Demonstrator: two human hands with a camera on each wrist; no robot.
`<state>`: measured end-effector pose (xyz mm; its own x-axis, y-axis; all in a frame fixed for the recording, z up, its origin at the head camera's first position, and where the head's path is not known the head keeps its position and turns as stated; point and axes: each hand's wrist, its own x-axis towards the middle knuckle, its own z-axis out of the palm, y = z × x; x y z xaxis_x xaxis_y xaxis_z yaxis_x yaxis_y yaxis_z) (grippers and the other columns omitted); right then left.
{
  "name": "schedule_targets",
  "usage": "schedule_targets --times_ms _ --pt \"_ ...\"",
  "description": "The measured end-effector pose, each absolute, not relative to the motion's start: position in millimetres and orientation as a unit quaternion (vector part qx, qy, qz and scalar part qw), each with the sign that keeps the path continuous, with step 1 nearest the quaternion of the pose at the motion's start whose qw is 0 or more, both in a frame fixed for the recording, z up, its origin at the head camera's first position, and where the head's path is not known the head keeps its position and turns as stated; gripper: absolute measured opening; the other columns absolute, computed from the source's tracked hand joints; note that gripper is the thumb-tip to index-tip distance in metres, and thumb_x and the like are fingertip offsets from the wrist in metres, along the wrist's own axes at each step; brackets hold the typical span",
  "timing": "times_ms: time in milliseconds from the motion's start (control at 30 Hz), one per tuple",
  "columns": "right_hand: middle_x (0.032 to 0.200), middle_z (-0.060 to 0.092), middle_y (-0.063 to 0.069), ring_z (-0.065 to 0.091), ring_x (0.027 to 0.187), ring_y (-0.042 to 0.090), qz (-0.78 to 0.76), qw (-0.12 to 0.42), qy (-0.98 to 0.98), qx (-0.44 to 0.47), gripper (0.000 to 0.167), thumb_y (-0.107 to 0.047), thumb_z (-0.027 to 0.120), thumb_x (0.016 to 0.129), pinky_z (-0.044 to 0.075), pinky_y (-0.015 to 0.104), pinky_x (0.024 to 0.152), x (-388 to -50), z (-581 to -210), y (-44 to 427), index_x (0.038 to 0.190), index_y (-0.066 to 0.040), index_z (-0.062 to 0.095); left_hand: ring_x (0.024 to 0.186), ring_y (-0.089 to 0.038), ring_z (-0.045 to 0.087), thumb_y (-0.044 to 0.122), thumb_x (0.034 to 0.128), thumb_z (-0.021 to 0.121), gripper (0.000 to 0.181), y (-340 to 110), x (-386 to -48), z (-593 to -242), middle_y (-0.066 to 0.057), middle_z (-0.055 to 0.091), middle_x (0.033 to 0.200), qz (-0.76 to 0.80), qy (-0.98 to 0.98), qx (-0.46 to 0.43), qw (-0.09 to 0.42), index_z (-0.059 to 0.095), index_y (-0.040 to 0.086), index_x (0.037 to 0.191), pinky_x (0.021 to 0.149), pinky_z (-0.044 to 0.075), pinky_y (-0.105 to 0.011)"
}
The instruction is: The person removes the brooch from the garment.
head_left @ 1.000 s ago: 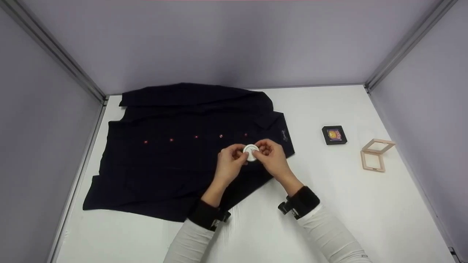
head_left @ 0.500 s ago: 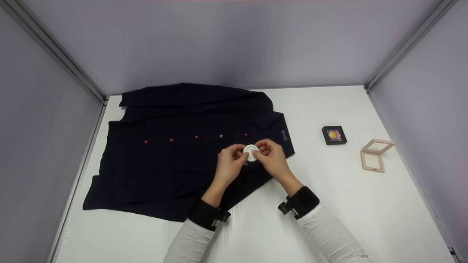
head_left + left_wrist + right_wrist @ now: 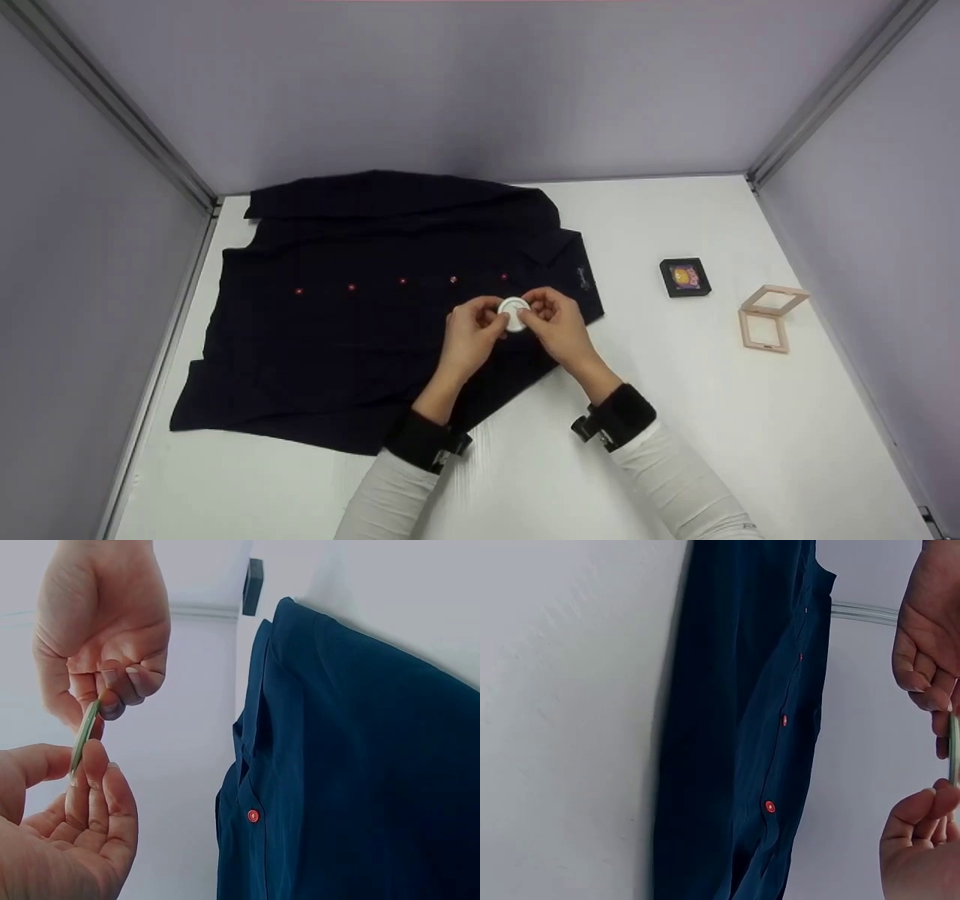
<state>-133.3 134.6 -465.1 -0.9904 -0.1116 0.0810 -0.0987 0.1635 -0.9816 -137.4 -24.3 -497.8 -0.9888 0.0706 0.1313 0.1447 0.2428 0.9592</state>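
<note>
Both hands pinch a small white round disc (image 3: 514, 314) between thumbs and fingers, held up above a dark navy shirt (image 3: 337, 330). My left hand (image 3: 472, 334) grips its left edge and my right hand (image 3: 556, 322) its right edge. The left wrist view shows the disc (image 3: 85, 736) edge-on and thin, with a greenish tint. There the left hand (image 3: 75, 832) is at the lower left, the right hand (image 3: 105, 630) above it. In the right wrist view, the disc (image 3: 954, 748) is partly cut off by the frame's edge. I cannot tell its exact kind.
The shirt lies flat on a white table (image 3: 675, 420), its red buttons (image 3: 403, 281) in a row and its collar (image 3: 574, 262) to the right. A small black box (image 3: 685, 277) with a colourful picture and an open beige hinged case (image 3: 765, 331) lie further right. Grey panels (image 3: 480, 90) enclose the table.
Almost nothing differs. Both hands keep pinching the disc in nearly the same place, with only a very slight shift. The shirt, box and case stay put.
</note>
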Motion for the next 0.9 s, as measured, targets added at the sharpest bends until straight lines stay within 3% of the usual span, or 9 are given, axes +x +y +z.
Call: schedule_targets --times_ms 300,400,600,767,900 --pt "0.081 0.058 0.01 0.051 0.062 0.016 -0.658 0.038 0.749 -0.059 0.022 -0.004 0.065 0.094 0.045 0.023 0.054 -143 -502 143 0.108 0.009 0.054 0.054 -0.01 0.058 0.001 0.0872 0.069 0.013 -25 -137 -499 -0.002 0.068 0.073 -0.608 -0.789 -0.07 0.054 0.072 0.0 0.099 0.051 0.052 -0.025" --pt "0.077 0.058 0.01 0.051 0.059 0.018 -0.656 0.042 0.752 -0.051 0.018 -0.014 0.06 0.099 0.046 0.025 0.054 -143 -506 144 0.099 0.003 0.053 0.056 -0.011 0.061 0.001 0.0872 0.069 0.012 -26 -137 -500 -0.004 0.07 0.076 -0.611 -0.785 -0.074 0.064 0.073 0.0 0.099 0.053 0.054 -0.026" --pt "0.068 0.058 0.006 0.05 0.053 0.015 -0.629 0.058 0.775 -0.024 0.044 -0.03 0.047 0.105 0.044 0.026 0.051 -141 -506 146 0.08 0.003 0.061 0.062 -0.009 0.065 0.001 0.0844 0.073 0.012 -26 -136 -503 -0.001 0.066 0.077 -0.59 -0.798 -0.083 0.092 0.077 0.002 0.095 0.058 0.055 -0.024" --pt "0.07 0.059 0.006 0.05 0.053 0.013 -0.638 0.078 0.766 -0.002 0.044 -0.029 0.05 0.104 0.046 0.025 0.051 -141 -505 148 0.085 0.007 0.063 0.072 -0.01 0.065 0.001 0.0828 0.075 0.013 -26 -135 -504 -0.001 0.065 0.082 -0.554 -0.819 -0.1 0.115 0.079 0.006 0.094 0.064 0.055 -0.023" --pt "0.074 0.059 0.01 0.052 0.055 0.014 -0.648 0.089 0.756 -0.001 0.033 -0.024 0.056 0.102 0.048 0.025 0.053 -142 -506 149 0.089 0.006 0.063 0.083 -0.015 0.068 0.001 0.084 0.075 0.014 -27 -133 -505 -0.006 0.067 0.096 -0.544 -0.824 -0.122 0.099 0.079 0.005 0.097 0.07 0.057 -0.024"
